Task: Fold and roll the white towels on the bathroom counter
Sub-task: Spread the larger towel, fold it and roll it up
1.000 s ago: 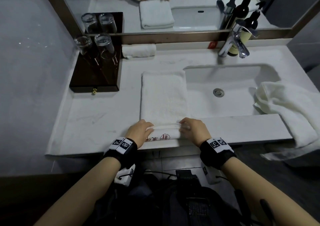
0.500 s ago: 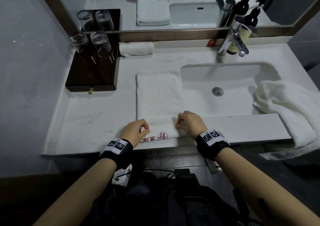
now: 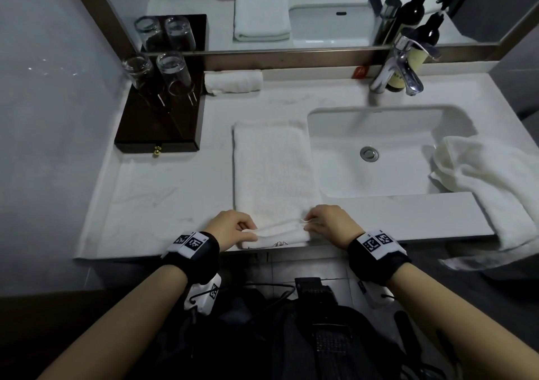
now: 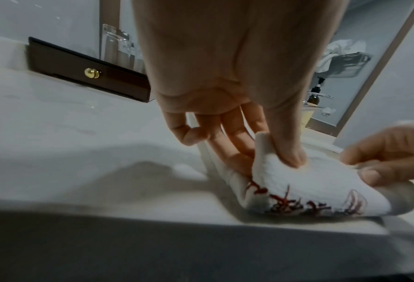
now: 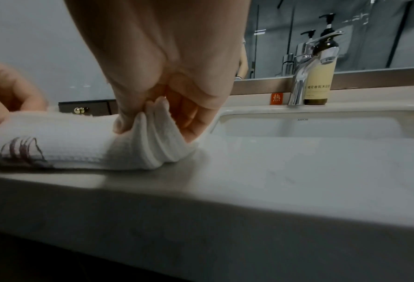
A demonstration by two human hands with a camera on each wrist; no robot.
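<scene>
A folded white towel (image 3: 272, 175) lies lengthwise on the white counter (image 3: 163, 198), left of the sink. Its near end, with red embroidery (image 4: 304, 206), is turned over into a small roll at the counter's front edge. My left hand (image 3: 233, 228) pinches the roll's left end (image 4: 271, 167) between thumb and fingers. My right hand (image 3: 323, 223) pinches the right end (image 5: 150, 141), where the layers bunch up. A finished rolled towel (image 3: 232, 82) rests against the mirror ledge. A loose white towel (image 3: 493, 187) hangs over the counter's right end.
A dark wooden tray (image 3: 159, 120) with two upturned glasses (image 3: 169, 70) stands at the back left. The sink basin (image 3: 388, 152) lies right of the towel, with a chrome tap (image 3: 396, 70) and a soap bottle (image 5: 319, 76) behind it. A mirror runs along the back.
Both hands have turned the towel's near end further over, so most of the red embroidery is now hidden under the roll. The hands stay at the front edge.
</scene>
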